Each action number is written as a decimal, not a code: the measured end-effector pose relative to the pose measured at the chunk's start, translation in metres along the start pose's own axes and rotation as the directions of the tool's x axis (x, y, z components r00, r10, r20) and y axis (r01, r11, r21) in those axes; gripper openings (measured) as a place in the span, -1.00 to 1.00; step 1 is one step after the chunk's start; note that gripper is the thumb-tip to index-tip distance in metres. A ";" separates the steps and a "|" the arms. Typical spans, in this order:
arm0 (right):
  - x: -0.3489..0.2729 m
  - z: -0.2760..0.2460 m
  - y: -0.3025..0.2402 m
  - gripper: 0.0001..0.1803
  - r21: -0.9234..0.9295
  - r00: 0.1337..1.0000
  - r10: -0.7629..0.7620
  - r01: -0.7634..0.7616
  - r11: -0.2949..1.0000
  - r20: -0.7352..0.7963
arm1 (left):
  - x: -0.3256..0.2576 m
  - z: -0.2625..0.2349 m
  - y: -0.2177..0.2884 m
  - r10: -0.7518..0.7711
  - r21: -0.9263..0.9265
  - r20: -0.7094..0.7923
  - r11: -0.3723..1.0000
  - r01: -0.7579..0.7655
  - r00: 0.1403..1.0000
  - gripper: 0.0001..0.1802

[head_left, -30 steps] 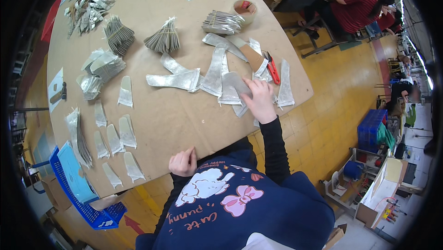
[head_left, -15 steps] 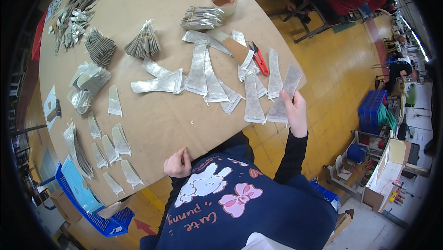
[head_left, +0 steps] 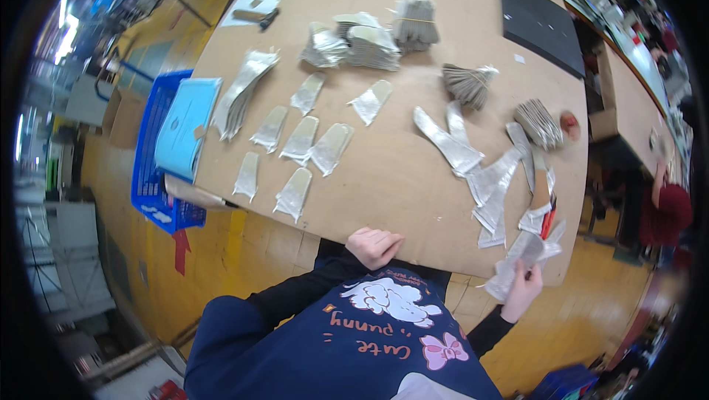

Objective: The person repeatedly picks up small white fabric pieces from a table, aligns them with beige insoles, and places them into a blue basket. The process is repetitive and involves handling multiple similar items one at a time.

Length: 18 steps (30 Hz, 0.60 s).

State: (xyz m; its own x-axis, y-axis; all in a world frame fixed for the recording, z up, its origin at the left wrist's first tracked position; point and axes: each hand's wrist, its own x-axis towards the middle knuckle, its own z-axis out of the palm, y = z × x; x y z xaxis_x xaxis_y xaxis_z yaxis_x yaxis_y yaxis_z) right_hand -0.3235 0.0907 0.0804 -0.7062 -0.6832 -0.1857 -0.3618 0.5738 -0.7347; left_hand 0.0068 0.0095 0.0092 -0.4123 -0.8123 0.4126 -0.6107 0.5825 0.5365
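Note:
My right hand (head_left: 522, 291) pinches a silvery-grey flared fabric piece (head_left: 505, 279) at the table's right front corner. Other silvery pieces (head_left: 493, 180) overlap just beyond it, and red-handled thread snips (head_left: 548, 220) lie among them. My left hand (head_left: 375, 247) rests at the front edge with its fingers curled and nothing visible in them. Several small pale pieces with silvery ends (head_left: 301, 140) are spread over the left half of the table. A stack of longer silvery strips (head_left: 244, 93) lies beside them.
Banded bundles (head_left: 416, 23) and silvery stacks (head_left: 371, 47) stand farther back on the brown-covered table (head_left: 354, 193). A black board (head_left: 541, 25) lies at the back right, a tape roll (head_left: 569, 125) at the right. At the left edge sits a blue basket (head_left: 151, 156) with a light-blue folder (head_left: 188, 127).
The view has swung toward the left side of the table. My right hand still holds the silvery piece, now lower and closer to me. My left hand stays curled at the front edge.

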 end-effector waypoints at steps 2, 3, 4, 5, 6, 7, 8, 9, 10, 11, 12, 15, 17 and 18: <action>-0.001 -0.001 -0.019 -0.86 0.180 0.987 -0.149 0.157 0.971 -0.062 | -0.004 -0.002 -0.002 0.022 0.007 0.020 1.000 -0.022 1.000 -0.92; 0.002 0.004 -0.029 -0.87 0.233 0.966 -0.242 0.256 0.938 -0.091 | -0.005 -0.001 -0.004 0.036 -0.005 0.025 0.999 -0.036 0.999 -0.92; 0.004 0.009 -0.042 -0.88 0.283 0.930 -0.346 0.368 0.886 -0.127 | -0.006 -0.001 -0.005 0.045 -0.026 0.028 0.999 -0.044 0.999 -0.92; 0.005 0.016 -0.055 -0.90 0.278 0.910 -0.404 0.412 0.868 -0.090 | -0.007 0.000 -0.006 0.052 -0.038 0.019 0.998 -0.051 0.998 -0.92; 0.005 0.023 -0.068 -0.89 0.320 0.872 -0.488 0.453 0.832 0.033 | -0.008 0.000 -0.007 0.046 -0.045 0.024 0.998 -0.045 0.999 -0.92; 0.005 0.032 -0.080 -0.88 0.364 0.802 -0.578 0.498 0.787 0.151 | -0.009 0.000 -0.007 0.042 -0.060 0.031 0.997 -0.041 0.999 -0.92; 0.007 0.039 -0.092 -0.86 0.411 0.709 -0.655 0.532 0.740 0.262 | -0.009 -0.001 -0.007 0.045 -0.082 0.042 0.996 -0.042 0.998 -0.91; 0.009 0.052 -0.101 -0.82 0.440 0.698 -0.531 0.332 0.834 0.480 | -0.008 -0.002 -0.007 0.010 -0.153 0.036 0.988 -0.004 0.999 -0.90; 0.014 0.072 -0.110 -0.81 0.404 0.607 -0.523 0.335 0.851 0.599 | -0.007 -0.005 -0.007 -0.020 -0.228 0.036 0.973 0.028 0.999 -0.88; 0.020 0.091 -0.115 -0.78 0.238 0.550 -0.477 0.450 0.861 0.686 | -0.007 -0.008 -0.008 -0.053 -0.311 0.024 0.949 0.058 0.998 -0.86; 0.023 0.114 -0.118 -0.78 0.055 0.458 -0.536 0.723 0.689 0.709 | -0.006 -0.014 -0.010 -0.150 -0.329 0.036 0.932 0.154 0.988 -0.82; 0.018 0.159 -0.106 -0.74 -0.151 0.446 -0.732 0.888 0.435 0.516 | -0.004 -0.041 -0.033 -0.459 -0.332 0.065 0.827 0.453 0.886 -0.74; 0.018 0.169 -0.094 -0.73 -0.132 0.481 -0.728 0.865 0.484 0.489 | 0.001 -0.069 -0.075 -0.572 -0.276 -0.110 0.803 0.527 0.813 -0.74; 0.017 0.171 -0.088 -0.72 -0.116 0.503 -0.725 0.850 0.514 0.471 | 0.004 -0.086 -0.102 -0.624 -0.266 -0.217 0.778 0.569 0.751 -0.78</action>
State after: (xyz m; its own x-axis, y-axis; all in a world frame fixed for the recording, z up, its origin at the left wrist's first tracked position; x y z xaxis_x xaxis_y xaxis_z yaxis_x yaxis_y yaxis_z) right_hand -0.1992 -0.0485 0.0304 0.1940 -0.9721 0.1321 -0.8567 -0.2335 -0.4599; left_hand 0.1257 -0.0505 0.0197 0.2184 -0.9665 0.1352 -0.5303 -0.0012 0.8478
